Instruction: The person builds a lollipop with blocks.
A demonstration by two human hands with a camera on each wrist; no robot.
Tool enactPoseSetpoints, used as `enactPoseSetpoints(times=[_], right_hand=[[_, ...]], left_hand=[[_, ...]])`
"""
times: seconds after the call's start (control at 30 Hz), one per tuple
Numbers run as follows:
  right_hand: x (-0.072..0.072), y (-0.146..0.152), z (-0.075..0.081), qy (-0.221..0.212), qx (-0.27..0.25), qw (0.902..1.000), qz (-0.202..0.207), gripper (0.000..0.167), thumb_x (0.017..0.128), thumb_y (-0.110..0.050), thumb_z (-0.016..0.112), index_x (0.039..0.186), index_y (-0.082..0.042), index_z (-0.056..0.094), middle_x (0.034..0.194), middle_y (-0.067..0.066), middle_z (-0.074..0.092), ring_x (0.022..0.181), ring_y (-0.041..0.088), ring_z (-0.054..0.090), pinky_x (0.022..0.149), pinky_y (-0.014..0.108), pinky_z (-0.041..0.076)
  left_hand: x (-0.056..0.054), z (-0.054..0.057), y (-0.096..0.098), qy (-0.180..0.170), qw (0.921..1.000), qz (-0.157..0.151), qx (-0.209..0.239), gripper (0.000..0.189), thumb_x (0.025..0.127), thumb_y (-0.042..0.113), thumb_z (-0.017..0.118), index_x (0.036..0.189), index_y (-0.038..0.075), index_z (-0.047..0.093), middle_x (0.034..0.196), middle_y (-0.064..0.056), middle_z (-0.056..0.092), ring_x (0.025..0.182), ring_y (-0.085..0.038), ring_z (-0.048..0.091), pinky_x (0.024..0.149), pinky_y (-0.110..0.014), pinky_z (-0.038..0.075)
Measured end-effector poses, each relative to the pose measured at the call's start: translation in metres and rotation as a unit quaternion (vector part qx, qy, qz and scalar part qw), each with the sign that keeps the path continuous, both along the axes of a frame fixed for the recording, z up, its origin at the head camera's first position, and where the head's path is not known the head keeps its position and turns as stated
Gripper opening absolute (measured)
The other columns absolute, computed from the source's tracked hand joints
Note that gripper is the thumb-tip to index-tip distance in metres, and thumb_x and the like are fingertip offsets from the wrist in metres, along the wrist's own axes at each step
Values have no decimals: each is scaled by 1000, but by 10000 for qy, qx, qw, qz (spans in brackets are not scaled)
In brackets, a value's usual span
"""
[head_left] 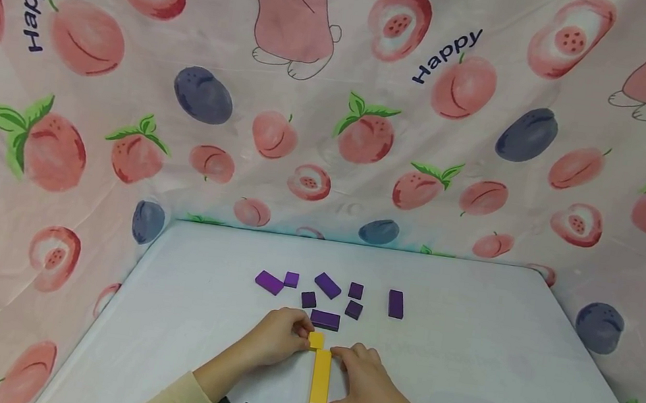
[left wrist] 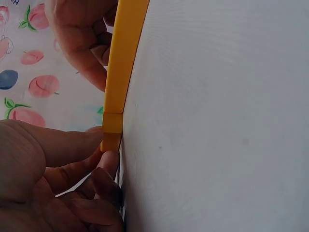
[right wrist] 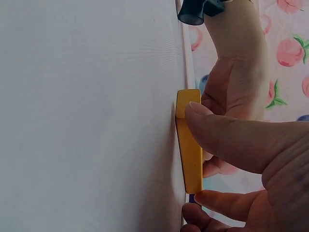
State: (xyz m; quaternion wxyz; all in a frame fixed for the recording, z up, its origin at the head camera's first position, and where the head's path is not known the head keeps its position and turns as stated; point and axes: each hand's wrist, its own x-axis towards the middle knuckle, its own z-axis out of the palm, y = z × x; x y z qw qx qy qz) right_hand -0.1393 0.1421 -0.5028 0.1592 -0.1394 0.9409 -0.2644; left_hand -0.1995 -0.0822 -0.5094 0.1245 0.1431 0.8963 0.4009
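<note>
One yellow cube (head_left: 315,341) is pinched btwn thumb & finger of the left hand (head_left: 281,335), a narrow grip, at the far end of a yellow bar (head_left: 321,378). Right hand (head_left: 368,388) is spread wider, holding the bar lengthwise: thumb at its near end, fingertip at its far end. Both pcs are on the near part of the counter (head_left: 194,293), approx. mid left-to-right. Cube & bar look to be touching, tho from the head view the cube sits a bit left of the bar's line.

Step in hand, prob.: setting cube end-to-end w/ bar. Next move likely calls for a small nudge right to line up the cube, right hand steadying the bar, then a light release. Eight purple blocks (head_left: 327,285) lie scattered on the far side; the nearest could get bumped.
</note>
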Motion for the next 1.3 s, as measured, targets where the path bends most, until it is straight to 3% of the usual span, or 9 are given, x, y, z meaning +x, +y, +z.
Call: enactPoseSetpoints(times=[0.83, 1.3], right_hand=[[-1, -6, 1, -229, -65, 9996, -161, 93, 69, -40, 102, 147, -11, 61, 102, -3, 54, 100, 20, 43, 81, 33, 44], [2, -8, 0, -105, -45, 9997, -196, 92, 68, -42, 102, 145, -11, 63, 101, -3, 53, 99, 19, 42, 79, 30, 42]], left_hand=[[-1, -1, 6, 232, 9995, -180, -87, 12, 93, 14, 83, 104, 17, 76, 84, 7, 65, 83, -13, 58, 80, -30, 49], [-1, -3, 7, 233, 9996, -163, -80, 12, 93, 15, 83, 103, 18, 76, 84, 7, 65, 81, -12, 58, 77, -30, 48]])
